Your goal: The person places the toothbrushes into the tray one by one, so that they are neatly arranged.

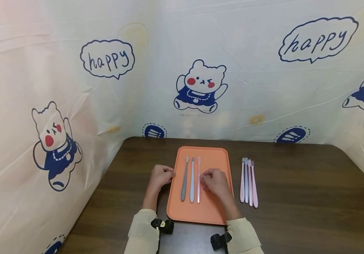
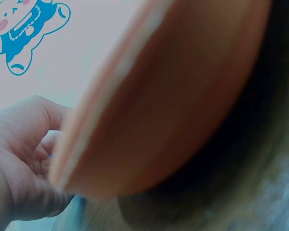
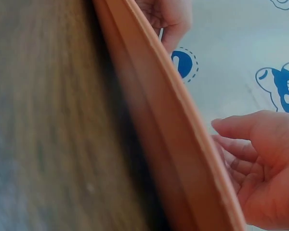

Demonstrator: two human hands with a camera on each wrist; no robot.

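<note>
An orange tray [image 1: 213, 211] lies on the table with three toothbrushes side by side: a grey toothbrush [image 1: 184, 181], a light blue toothbrush [image 1: 192, 183] and a pink toothbrush [image 1: 198, 183]. At the tray's left rim is my left hand [image 1: 161, 176], its thumb and fingers pinching the edge; the tray wall partly hides them in the left wrist view. My right hand [image 1: 216, 181] hovers over the tray, fingertips close beside the pink toothbrush. Its thumb and loosely bent fingers [image 3: 243, 166] stand apart in the right wrist view, with nothing visible between them.
Several pink and blue toothbrushes [image 1: 248, 183] lie in a close row on the dark wooden table [image 1: 302, 190], right of the tray. A pale curtain [image 1: 245, 42] with printed bears hangs behind the table and along its sides.
</note>
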